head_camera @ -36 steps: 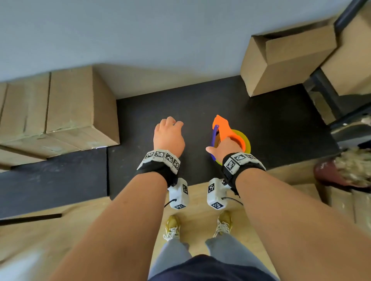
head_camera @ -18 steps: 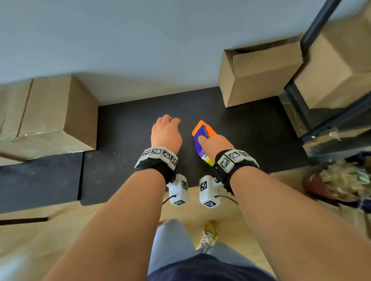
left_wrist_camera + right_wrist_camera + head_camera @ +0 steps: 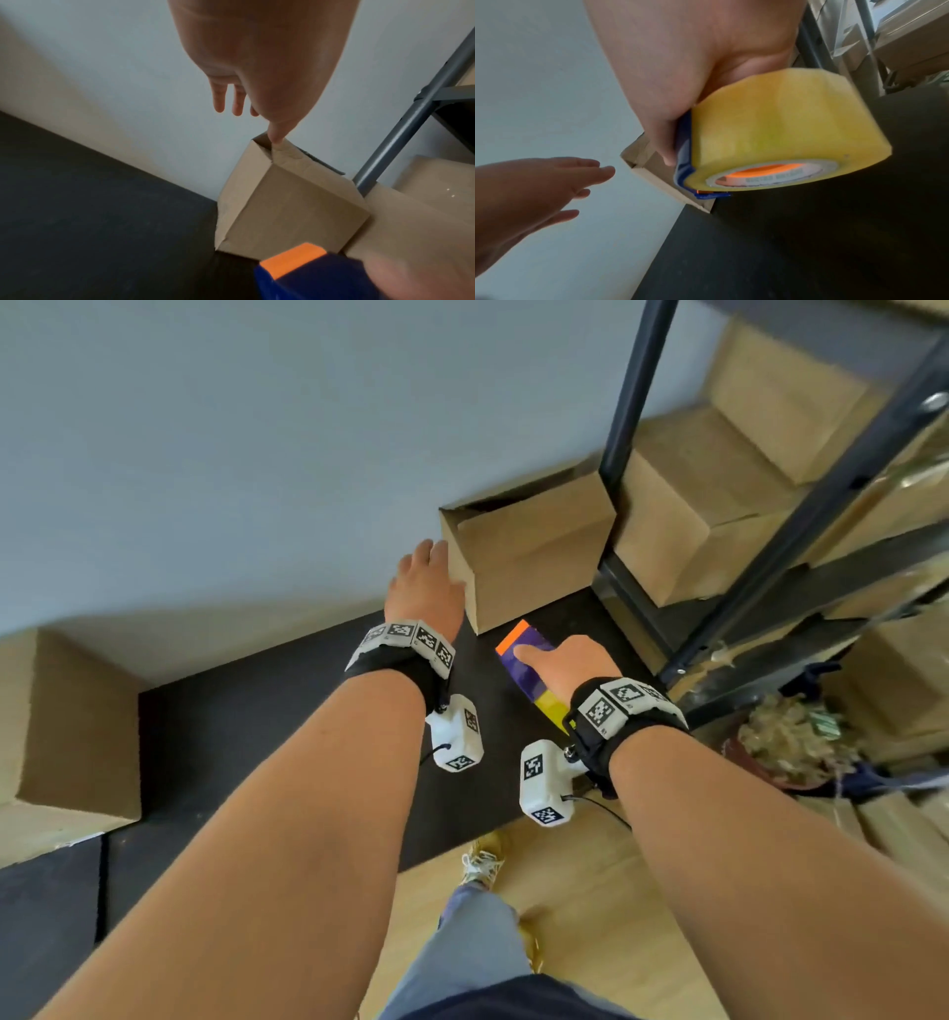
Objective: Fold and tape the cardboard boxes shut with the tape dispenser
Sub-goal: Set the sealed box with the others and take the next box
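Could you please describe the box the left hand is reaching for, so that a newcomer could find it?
On the black floor mat by the grey-blue wall, left of the dark metal shelving, stands a small brown cardboard box. Unlike neighbouring boxes, its top is open.

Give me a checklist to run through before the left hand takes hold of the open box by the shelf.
1. Left hand free, fingers straight: ok.
2. Left hand reaches the open box: ok, fingers at its upper left corner; contact cannot tell.
3. Top of the box unsealed: ok, a dark gap shows at its top edge.
4. Tape dispenser held firmly: ok, right hand grips it, tape roll mounted.
5. Free tape end ready: cannot tell.
6. Room to pull the box out: not ok on the right, it sits against the shelf post; black mat in front looks free.
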A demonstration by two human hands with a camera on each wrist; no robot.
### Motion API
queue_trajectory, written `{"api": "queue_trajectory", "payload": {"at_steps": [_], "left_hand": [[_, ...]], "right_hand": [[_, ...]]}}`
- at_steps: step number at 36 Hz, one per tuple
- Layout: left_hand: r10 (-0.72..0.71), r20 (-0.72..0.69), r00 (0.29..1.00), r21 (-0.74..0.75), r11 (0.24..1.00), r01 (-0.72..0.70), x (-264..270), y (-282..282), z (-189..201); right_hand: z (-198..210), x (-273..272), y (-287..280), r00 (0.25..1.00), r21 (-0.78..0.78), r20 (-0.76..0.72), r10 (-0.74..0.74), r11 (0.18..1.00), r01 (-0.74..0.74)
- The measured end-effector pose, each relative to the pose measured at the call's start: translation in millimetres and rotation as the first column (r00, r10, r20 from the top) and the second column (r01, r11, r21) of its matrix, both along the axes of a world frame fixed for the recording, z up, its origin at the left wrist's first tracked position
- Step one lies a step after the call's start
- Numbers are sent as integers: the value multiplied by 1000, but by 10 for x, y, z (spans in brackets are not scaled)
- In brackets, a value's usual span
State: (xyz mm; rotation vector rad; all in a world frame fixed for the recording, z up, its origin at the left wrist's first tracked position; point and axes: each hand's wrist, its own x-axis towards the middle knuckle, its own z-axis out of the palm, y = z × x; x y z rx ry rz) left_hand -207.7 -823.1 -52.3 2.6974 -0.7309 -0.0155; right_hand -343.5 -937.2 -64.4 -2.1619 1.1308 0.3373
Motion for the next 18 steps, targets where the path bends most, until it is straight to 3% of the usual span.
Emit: {"api": "queue_trajectory", "payload": {"at_steps": [4,9,18], "left_hand": [[-43,22,999,17,999,43,328,-343,102],[-104,37,994,159,982,97,699,-676,49],[-214,24,977,277,940,199,932,-821,-168]], "right_hand": [[4,58,-196,999,8,-2,-43,999,43],[-17,155,-392,995,40,-2,-100,994,100],[-55,276,-540,987,68,-2,-162,985,161]]}}
